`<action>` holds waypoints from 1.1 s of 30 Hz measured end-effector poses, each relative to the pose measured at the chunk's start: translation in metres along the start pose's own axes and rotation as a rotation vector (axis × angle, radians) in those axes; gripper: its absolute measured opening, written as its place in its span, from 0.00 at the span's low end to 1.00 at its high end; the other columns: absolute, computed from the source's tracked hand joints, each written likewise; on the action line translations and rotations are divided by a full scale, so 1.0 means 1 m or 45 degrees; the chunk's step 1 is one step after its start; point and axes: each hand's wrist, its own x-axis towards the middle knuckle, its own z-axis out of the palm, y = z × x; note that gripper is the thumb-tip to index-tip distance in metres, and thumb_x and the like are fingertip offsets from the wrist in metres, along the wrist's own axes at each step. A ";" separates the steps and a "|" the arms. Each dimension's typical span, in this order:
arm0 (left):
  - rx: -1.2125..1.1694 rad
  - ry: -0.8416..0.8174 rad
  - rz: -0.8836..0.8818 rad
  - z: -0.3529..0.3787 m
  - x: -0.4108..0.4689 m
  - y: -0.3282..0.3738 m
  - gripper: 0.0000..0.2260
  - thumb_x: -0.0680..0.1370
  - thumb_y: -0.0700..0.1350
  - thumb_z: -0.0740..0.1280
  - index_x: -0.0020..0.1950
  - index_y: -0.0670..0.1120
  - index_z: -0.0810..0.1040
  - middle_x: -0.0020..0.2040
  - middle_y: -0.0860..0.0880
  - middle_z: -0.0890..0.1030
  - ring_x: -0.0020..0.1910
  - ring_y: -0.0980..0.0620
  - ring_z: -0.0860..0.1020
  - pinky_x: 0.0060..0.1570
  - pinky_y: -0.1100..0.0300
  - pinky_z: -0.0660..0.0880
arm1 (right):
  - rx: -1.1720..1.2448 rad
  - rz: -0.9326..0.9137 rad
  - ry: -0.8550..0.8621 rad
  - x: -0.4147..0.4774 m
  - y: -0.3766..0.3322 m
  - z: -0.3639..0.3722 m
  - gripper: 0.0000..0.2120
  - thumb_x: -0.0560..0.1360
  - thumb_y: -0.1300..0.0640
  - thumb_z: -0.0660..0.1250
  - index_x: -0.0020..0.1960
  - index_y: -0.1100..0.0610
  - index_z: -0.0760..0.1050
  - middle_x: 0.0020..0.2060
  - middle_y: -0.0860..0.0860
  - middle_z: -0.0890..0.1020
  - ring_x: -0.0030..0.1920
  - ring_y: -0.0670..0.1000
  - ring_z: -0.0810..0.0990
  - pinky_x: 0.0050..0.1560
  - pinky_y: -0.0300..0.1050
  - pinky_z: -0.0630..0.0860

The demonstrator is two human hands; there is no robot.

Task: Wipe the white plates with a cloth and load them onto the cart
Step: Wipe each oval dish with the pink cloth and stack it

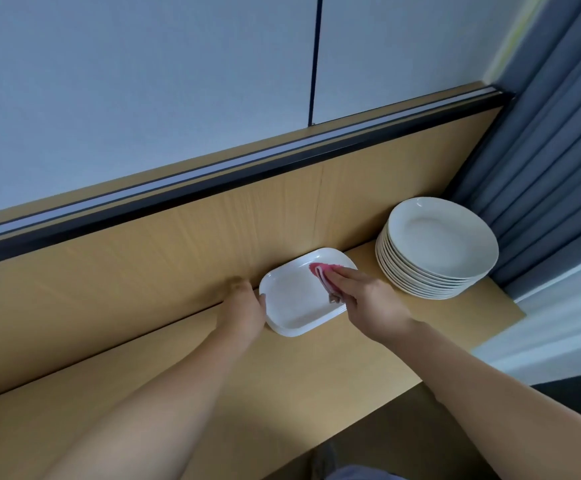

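A white rectangular plate (296,299) lies on top of a short stack of like plates, close to the wooden back panel of the table. My left hand (244,306) grips the plate's left rim, thumb on top. My right hand (361,292) lies flat with straight fingers on a folded pink cloth (320,271), pressing it against the plate's far right part. A tall stack of several round white plates (438,247) stands to the right, apart from both hands. No cart is in view.
The wooden table (282,382) runs along a raised wooden back panel (143,265) with a black rail on top. Grey curtains (545,150) hang at the right, just behind the round stack. The table's right edge ends near that stack.
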 end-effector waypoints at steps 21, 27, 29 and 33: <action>-0.190 0.050 -0.107 0.014 0.004 0.012 0.02 0.80 0.39 0.59 0.48 0.42 0.70 0.49 0.45 0.75 0.41 0.49 0.71 0.34 0.59 0.64 | 0.018 -0.035 -0.024 0.008 0.031 -0.012 0.28 0.77 0.69 0.57 0.71 0.47 0.70 0.64 0.39 0.76 0.44 0.45 0.81 0.46 0.49 0.80; -0.377 0.014 -0.159 0.003 0.007 0.011 0.01 0.79 0.39 0.58 0.49 0.43 0.67 0.43 0.47 0.75 0.39 0.44 0.78 0.35 0.55 0.73 | 0.009 -0.072 0.055 0.005 0.025 -0.013 0.28 0.76 0.71 0.60 0.70 0.48 0.72 0.65 0.40 0.76 0.50 0.47 0.82 0.48 0.50 0.81; -0.429 0.019 -0.153 0.000 0.002 0.007 0.01 0.80 0.40 0.57 0.50 0.44 0.68 0.43 0.46 0.76 0.40 0.42 0.80 0.39 0.51 0.76 | 0.017 -0.100 0.100 0.006 0.019 -0.014 0.27 0.76 0.70 0.60 0.69 0.49 0.72 0.66 0.37 0.74 0.52 0.49 0.82 0.50 0.50 0.81; -0.482 0.075 -0.133 -0.014 -0.015 -0.013 0.03 0.81 0.40 0.57 0.51 0.46 0.69 0.42 0.49 0.76 0.41 0.45 0.78 0.39 0.53 0.74 | 0.037 -0.188 0.172 0.018 0.005 -0.016 0.25 0.77 0.71 0.60 0.69 0.51 0.73 0.67 0.36 0.73 0.53 0.48 0.82 0.52 0.47 0.80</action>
